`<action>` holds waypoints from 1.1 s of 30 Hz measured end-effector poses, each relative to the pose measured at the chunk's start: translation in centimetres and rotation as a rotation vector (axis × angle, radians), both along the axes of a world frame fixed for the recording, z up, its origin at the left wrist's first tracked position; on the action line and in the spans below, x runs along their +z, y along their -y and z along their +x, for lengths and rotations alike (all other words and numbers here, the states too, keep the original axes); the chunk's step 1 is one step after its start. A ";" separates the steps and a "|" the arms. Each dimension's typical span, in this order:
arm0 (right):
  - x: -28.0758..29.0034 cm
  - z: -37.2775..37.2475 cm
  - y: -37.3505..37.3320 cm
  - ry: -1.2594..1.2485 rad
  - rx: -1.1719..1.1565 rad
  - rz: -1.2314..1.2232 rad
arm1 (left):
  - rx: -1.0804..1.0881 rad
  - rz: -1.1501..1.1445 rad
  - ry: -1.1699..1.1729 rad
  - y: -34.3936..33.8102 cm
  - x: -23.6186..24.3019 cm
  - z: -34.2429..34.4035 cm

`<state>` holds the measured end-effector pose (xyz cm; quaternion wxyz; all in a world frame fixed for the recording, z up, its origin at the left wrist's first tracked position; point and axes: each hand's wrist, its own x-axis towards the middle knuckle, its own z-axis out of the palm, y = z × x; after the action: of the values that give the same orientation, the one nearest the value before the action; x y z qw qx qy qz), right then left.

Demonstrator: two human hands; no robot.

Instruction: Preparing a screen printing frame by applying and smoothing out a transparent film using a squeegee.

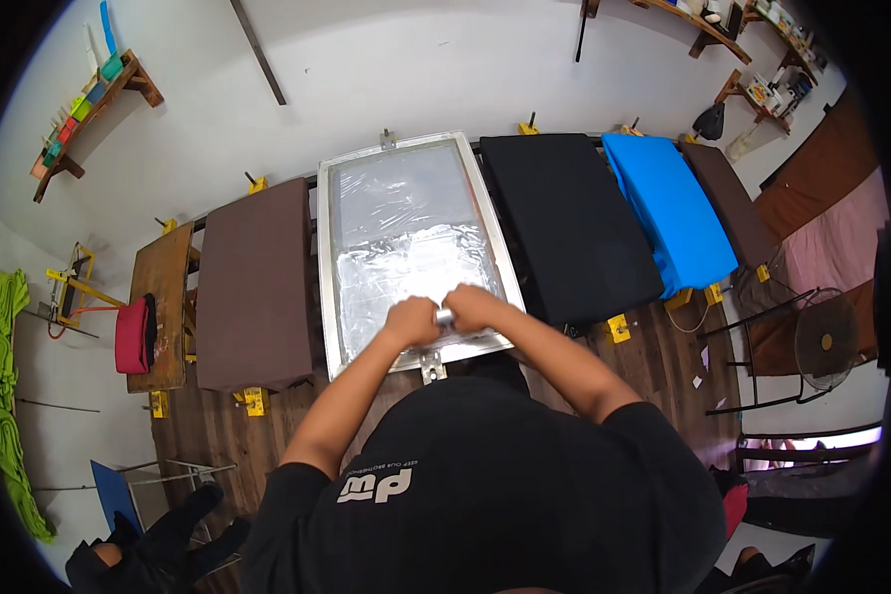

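Observation:
Both my hands are close together over the near end of a screen-printing frame (505,267). My left hand (411,322) is closed, its fingers against a small silvery roll (445,318). My right hand (471,308) is closed on the roll's other side. Motion blur keeps me from telling whether it is tape. Wrinkled, shiny clear film (396,193) covers the inside of the frame. At the frame's near edge sits a metal clamp (433,368), and another clamp (388,140) sits at the far edge.
Left of the frame are a brown cloth-covered board (252,287) and a wooden board (158,287) with folded red cloth (135,335). To the right stand black (569,223) and blue (668,208) covered boards. A fan (827,342) stands far right. People are at the lower corners.

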<state>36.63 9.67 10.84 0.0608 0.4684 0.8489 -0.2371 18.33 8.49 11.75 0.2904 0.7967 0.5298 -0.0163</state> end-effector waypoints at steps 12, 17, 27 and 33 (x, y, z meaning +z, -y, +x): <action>-0.5 -0.8 -1.9 -0.004 0.023 0.183 | -0.034 0.117 -0.068 -3.0 -1.5 0.1; -0.4 -0.4 3.8 0.051 0.028 0.133 | -0.053 0.098 -0.055 2.8 -1.8 0.6; -1.2 -0.4 -2.2 -0.145 -0.059 0.348 | 0.044 0.323 0.026 -1.9 -1.8 0.5; -6.0 -0.4 6.7 -0.246 -0.130 0.548 | -0.018 0.476 0.218 4.9 -5.8 0.6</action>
<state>36.19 2.93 4.81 -0.1863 0.4884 0.8505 -0.0577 18.92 3.60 5.99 0.1501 0.8442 0.4773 0.1922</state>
